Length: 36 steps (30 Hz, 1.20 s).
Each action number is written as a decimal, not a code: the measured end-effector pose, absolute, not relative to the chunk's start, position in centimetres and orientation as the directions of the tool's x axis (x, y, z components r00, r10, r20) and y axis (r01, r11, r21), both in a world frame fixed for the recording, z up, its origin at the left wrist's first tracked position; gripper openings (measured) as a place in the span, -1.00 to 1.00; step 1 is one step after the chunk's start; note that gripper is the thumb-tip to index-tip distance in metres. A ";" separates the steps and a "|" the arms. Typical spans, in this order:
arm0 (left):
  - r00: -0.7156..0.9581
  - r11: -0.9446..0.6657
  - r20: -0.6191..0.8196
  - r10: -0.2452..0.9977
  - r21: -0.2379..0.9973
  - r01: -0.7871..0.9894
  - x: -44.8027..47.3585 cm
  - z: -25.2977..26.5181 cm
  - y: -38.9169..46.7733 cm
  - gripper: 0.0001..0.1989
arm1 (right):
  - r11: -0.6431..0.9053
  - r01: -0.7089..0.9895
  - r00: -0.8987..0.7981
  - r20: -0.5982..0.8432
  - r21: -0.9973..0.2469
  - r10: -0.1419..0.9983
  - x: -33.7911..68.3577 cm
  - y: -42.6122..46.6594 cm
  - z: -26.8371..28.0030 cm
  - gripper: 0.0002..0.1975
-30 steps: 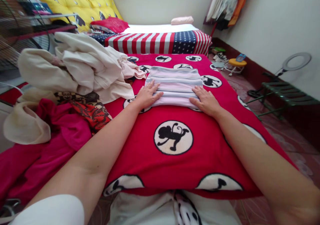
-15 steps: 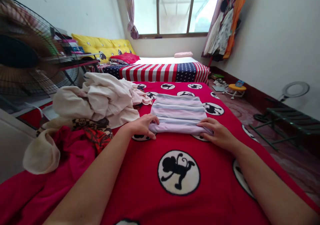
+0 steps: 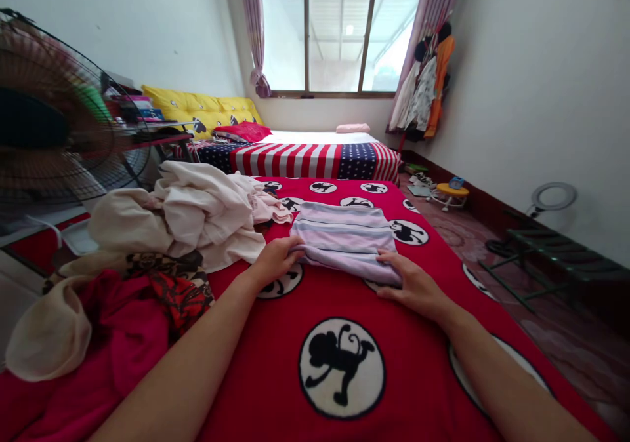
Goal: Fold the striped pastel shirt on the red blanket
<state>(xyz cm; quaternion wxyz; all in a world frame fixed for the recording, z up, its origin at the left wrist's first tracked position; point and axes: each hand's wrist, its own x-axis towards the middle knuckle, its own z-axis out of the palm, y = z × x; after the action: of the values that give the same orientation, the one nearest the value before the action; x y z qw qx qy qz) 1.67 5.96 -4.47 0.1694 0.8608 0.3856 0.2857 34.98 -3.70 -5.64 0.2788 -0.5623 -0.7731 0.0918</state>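
Note:
A folded striped cloth (image 3: 344, 232), pale pink, lilac and grey with thin dark lines, lies on the red blanket (image 3: 260, 376) with its monkey-print circles. At its near left corner, my left hand (image 3: 275, 258) pinches the edge, which is slightly raised. My right hand (image 3: 416, 286) has the near right corner between its fingers and thumb. The cloth's near edge looks rolled or folded over between the two hands. Whether it is a garment or a plain piece of cloth I cannot tell.
Cream clothes (image 3: 201, 206) are heaped to the left, beside crumpled magenta fabric (image 3: 123, 330). A fan (image 3: 63, 120) stands at far left. Beyond is a second bed with a flag-pattern cover (image 3: 295, 160). A dark green folding stool (image 3: 556, 252) and a yellow stool (image 3: 451, 191) stand on the right.
My left hand has closed on the cloth's near left corner and lifted it a little. The near edge now slants down to the right. The head view has tilted up and shifted slightly right.

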 end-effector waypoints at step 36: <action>0.617 -0.718 0.402 0.677 0.544 0.433 5.4 -3.0 2.3 -0.82 | 0.172 0.783 0.110 0.405 -0.598 0.908 39.0 -3.5 -5.4 -0.62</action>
<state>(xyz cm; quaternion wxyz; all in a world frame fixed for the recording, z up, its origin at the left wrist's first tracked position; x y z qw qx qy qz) 5.42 2.29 -2.99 0.2014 0.8762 0.3168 0.3023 38.97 -3.52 -5.40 0.3842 -0.6383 -0.6621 0.0814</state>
